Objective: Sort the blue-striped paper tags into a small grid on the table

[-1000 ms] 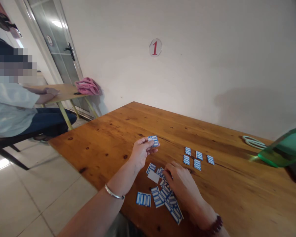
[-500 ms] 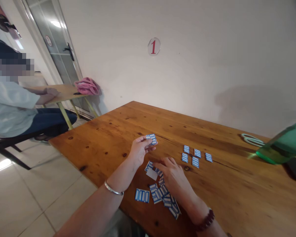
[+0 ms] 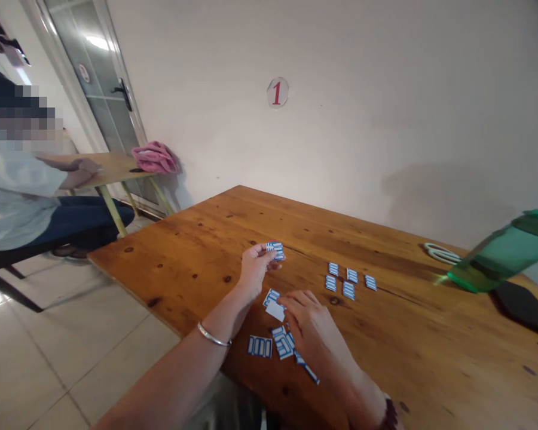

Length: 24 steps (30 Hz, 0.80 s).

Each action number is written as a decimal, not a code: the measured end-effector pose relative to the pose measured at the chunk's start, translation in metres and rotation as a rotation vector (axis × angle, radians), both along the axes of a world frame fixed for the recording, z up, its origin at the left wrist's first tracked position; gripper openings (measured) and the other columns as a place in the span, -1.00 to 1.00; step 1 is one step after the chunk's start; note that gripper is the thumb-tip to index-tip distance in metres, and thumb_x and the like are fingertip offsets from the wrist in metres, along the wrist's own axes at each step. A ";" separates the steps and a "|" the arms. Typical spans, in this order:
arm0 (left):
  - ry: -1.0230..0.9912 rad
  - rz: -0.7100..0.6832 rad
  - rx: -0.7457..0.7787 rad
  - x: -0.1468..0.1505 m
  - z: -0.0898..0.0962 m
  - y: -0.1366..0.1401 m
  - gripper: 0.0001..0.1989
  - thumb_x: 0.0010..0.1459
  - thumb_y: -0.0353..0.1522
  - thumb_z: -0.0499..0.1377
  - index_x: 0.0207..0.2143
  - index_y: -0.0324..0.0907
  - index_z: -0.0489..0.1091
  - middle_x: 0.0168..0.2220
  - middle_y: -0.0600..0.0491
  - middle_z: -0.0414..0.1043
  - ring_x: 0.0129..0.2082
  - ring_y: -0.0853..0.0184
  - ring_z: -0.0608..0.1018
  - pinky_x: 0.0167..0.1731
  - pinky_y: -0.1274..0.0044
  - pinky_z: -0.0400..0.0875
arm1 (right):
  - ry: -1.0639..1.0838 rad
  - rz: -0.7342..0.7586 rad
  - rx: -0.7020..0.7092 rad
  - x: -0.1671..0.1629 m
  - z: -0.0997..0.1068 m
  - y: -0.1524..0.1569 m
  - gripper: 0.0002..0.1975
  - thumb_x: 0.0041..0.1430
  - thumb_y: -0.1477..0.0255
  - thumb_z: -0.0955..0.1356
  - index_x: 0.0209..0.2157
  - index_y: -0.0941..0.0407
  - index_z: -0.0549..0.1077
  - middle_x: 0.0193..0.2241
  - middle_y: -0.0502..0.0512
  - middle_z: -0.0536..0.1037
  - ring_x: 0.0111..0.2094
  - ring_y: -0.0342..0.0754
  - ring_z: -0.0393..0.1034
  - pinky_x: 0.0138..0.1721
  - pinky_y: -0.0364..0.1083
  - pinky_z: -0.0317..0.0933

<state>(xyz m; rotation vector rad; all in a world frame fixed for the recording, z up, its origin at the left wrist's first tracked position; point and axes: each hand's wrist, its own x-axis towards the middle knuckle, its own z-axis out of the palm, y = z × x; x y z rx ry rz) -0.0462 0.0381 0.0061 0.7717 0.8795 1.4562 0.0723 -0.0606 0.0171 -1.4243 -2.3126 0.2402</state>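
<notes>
With the middle of the view as the hub of a clock face, a pale wall (image 3: 363, 89) fills the span from 11 round to nearly 3 o'clock, and a knotted wooden surface (image 3: 407, 334) spreads from 3 to past 6. A glass-panelled door (image 3: 85, 71) stands at 10 o'clock; at 9 a seated person (image 3: 18, 197) in a light top rests both forearms on a smaller surface (image 3: 112, 167), where a pink cloth (image 3: 155, 158) is heaped at the 3 o'clock end. A green bottle (image 3: 493, 257) is at 3 o'clock, with a flat black object (image 3: 526, 304) just beside it. At 5 o'clock the right hand (image 3: 316, 328) has its fingers loosely bent over the scattered cards (image 3: 283, 343), fingertips by a blank white card (image 3: 275, 310); whether it grips anything I cannot tell. Just past 6 the left hand (image 3: 253, 269) is closed in a pinch on a few blue-and-white cards (image 3: 276, 246), raised above the surface. A looped white cable (image 3: 443, 258) lies near the bottle. Smallest, at 4 o'clock, five laid-out cards (image 3: 352, 275) sit apart in two short rows, while one lone card (image 3: 260, 346) lies near 6
</notes>
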 end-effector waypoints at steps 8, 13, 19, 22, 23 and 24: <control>0.004 0.027 0.057 0.000 0.004 -0.001 -0.91 -0.16 -0.50 0.24 -0.51 -0.27 0.38 -0.57 0.07 0.46 -0.53 0.35 0.53 -0.59 0.61 0.41 | -0.116 -0.071 0.154 -0.019 -0.058 -0.057 -0.55 0.06 0.43 0.27 0.04 -0.03 0.25 0.09 0.05 0.28 0.12 0.11 0.06 -0.03 0.07 0.12; 0.000 0.009 0.044 -0.005 0.016 -0.005 -0.92 -0.13 -0.53 0.21 -0.49 -0.28 0.38 -0.55 0.04 0.47 -0.50 0.33 0.55 -0.57 0.59 0.41 | -0.133 -0.155 0.140 -0.044 -0.077 -0.062 -0.47 -0.01 0.39 0.30 0.06 0.05 0.26 0.15 0.12 0.14 0.16 0.28 -0.08 0.02 0.31 -0.05; 0.013 -0.094 -0.001 -0.020 0.012 -0.036 -0.90 -0.15 -0.53 0.23 -0.47 -0.31 0.41 -0.51 -0.04 0.50 -0.50 0.28 0.55 -0.57 0.55 0.42 | -0.122 -0.210 0.252 -0.050 -0.091 -0.072 -0.62 0.08 0.40 0.28 -0.02 -0.03 0.34 0.12 0.06 0.22 0.14 0.17 0.01 0.03 0.18 0.04; 0.021 -0.154 -0.084 -0.027 0.001 -0.058 -0.86 -0.17 -0.49 0.27 -0.45 -0.31 0.43 -0.51 -0.04 0.51 -0.52 0.32 0.55 -0.56 0.58 0.40 | -0.129 -0.209 0.353 -0.043 -0.098 -0.084 -0.65 0.11 0.51 0.24 -0.08 -0.10 0.38 0.02 0.00 0.37 0.07 0.05 0.18 -0.02 0.03 0.15; 0.022 -0.161 -0.112 -0.028 -0.003 -0.065 -0.85 -0.18 -0.48 0.27 -0.45 -0.30 0.43 -0.52 -0.04 0.51 -0.54 0.33 0.54 -0.57 0.59 0.40 | -0.124 -0.202 0.373 -0.040 -0.098 -0.088 -0.64 0.11 0.54 0.24 -0.10 -0.13 0.40 -0.02 -0.01 0.42 0.04 0.02 0.23 -0.05 -0.01 0.18; 0.023 -0.172 -0.133 -0.029 -0.006 -0.071 -0.84 -0.18 -0.46 0.28 -0.44 -0.29 0.43 -0.51 -0.03 0.51 -0.54 0.33 0.54 -0.58 0.60 0.39 | -0.119 -0.197 0.384 -0.036 -0.097 -0.091 -0.63 0.11 0.55 0.23 -0.13 -0.16 0.41 -0.07 -0.02 0.45 0.00 0.01 0.27 -0.09 -0.04 0.20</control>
